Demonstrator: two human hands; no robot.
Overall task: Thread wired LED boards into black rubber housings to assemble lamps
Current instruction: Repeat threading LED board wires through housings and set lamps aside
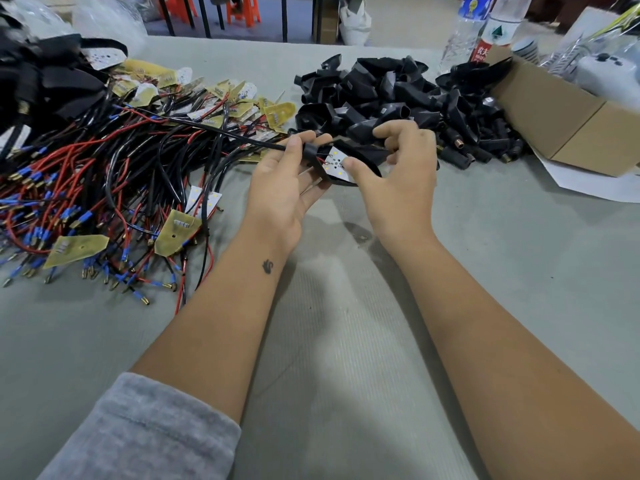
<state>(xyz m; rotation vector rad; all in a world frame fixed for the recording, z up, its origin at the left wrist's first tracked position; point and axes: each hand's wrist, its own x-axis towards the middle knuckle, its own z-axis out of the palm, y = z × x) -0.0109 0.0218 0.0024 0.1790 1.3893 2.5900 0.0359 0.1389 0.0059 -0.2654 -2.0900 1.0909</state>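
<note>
one black rubber housing is held above the bench, centre of view, between both hands. a white led board is seated in its open mouth, led side up. left hand: fingers curled, grasping the housing's narrow neck end, where a black wire exits and is run away to the left. right hand: thumb is pressed on the board's edge, remaining fingers curled over the far side of the housing, grasping it. loose housings pile is noted on bench just behind the hands. wired boards heap, red/black leads w/ blue terminals, is laid at left. cardboard box is set at right, w/ two water bottles behind the pile. grey sleeve is pushed up on left forearm.
</note>
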